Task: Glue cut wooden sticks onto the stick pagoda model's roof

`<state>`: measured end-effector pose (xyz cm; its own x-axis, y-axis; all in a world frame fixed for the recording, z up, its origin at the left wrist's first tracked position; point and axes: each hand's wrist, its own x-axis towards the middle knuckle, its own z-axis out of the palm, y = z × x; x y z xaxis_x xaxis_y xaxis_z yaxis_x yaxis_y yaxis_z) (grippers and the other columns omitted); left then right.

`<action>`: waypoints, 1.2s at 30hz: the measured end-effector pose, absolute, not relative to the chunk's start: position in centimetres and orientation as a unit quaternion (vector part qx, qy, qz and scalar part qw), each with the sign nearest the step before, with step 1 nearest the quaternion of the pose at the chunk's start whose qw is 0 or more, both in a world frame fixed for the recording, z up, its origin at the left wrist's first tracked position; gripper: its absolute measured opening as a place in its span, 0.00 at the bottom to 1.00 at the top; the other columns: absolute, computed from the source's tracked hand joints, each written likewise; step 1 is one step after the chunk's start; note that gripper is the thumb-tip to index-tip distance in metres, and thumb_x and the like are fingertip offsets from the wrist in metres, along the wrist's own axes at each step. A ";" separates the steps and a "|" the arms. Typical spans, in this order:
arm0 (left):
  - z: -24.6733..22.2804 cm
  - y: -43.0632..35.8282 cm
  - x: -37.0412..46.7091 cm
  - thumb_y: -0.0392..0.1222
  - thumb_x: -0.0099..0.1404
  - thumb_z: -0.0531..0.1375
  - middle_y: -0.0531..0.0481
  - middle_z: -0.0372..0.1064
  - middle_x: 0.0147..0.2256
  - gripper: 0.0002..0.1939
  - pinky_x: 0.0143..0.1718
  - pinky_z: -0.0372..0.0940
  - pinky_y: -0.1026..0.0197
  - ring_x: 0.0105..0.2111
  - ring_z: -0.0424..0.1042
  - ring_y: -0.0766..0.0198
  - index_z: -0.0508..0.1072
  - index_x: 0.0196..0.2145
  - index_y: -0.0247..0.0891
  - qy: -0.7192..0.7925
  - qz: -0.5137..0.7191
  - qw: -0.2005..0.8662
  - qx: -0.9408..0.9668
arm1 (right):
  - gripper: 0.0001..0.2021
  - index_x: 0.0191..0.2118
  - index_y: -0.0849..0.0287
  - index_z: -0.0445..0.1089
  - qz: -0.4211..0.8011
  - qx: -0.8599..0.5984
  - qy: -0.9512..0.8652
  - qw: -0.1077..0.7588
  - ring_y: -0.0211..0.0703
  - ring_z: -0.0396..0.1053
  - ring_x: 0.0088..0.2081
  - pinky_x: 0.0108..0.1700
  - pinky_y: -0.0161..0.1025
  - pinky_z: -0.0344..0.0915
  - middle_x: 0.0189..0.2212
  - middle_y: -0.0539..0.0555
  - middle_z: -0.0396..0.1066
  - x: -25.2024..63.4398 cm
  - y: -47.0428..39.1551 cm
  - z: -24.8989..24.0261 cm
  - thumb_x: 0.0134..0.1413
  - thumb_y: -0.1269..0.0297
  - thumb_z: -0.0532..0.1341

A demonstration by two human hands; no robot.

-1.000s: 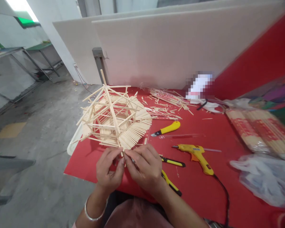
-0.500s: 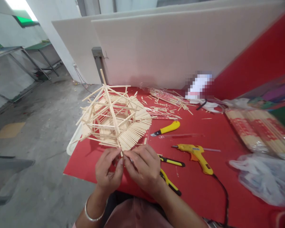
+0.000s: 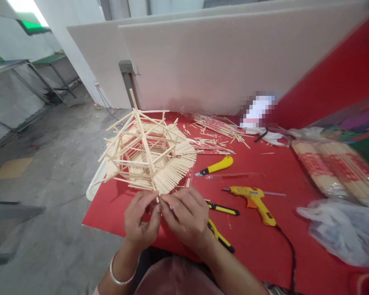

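A pavilion-like model of pale wooden sticks (image 3: 147,153) stands at the near left of the red table, with a partly covered, sloping roof. At its near corner, my left hand (image 3: 142,217) pinches the end of a wooden stick (image 3: 158,199) that juts toward me. My right hand (image 3: 184,213) is closed beside it, fingertips against the same stick end. Whether it holds a further small piece is hidden by the fingers. Black-and-yellow pliers (image 3: 220,235) lie partly behind my right hand.
Right of the model lie a yellow utility knife (image 3: 219,164) and a yellow glue gun (image 3: 253,198) with its cord. Loose stick offcuts (image 3: 213,137) lie behind. Packs of sticks (image 3: 335,172) and a plastic bag (image 3: 341,231) are at the right. White boards (image 3: 218,61) stand at the back.
Both hands have shifted very slightly to the right while staying at the stick end. The model and the tools are where they were.
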<state>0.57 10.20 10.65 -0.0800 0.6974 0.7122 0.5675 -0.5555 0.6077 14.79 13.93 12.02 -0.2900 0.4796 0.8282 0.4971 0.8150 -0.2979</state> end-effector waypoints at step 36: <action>10.5 10.4 0.9 0.30 0.65 0.59 0.49 0.71 0.31 0.17 0.28 0.68 0.63 0.26 0.66 0.67 0.71 0.52 0.38 0.477 0.562 0.026 0.675 | 0.10 0.42 0.59 0.71 0.013 -0.296 -0.797 0.527 0.39 0.69 0.30 0.33 0.39 0.67 0.29 0.51 0.74 15.4 14.1 12.3 0.55 0.76 0.64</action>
